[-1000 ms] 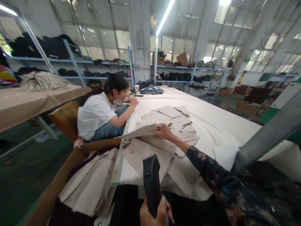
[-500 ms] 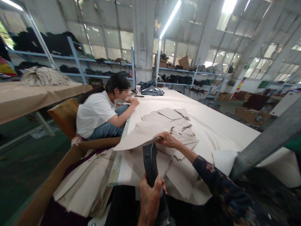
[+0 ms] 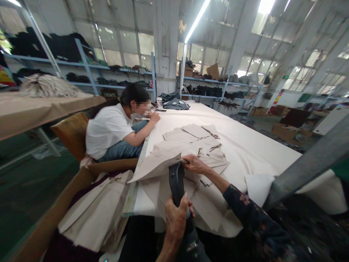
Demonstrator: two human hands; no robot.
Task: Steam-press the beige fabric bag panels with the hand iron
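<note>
Right hand (image 3: pixel 195 164) is pinching the beige piece (image 3: pixel 155 169), whose long axis is running leftward past the tip of the black tool (image 3: pixel 176 183); left hand (image 3: pixel 175 218), farther from the piece, is gripping that tool.

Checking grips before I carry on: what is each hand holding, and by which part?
The left hand grips the black handheld tool around its body, below the upper end. The right hand pinches a beige sheet at its right edge.
</note>
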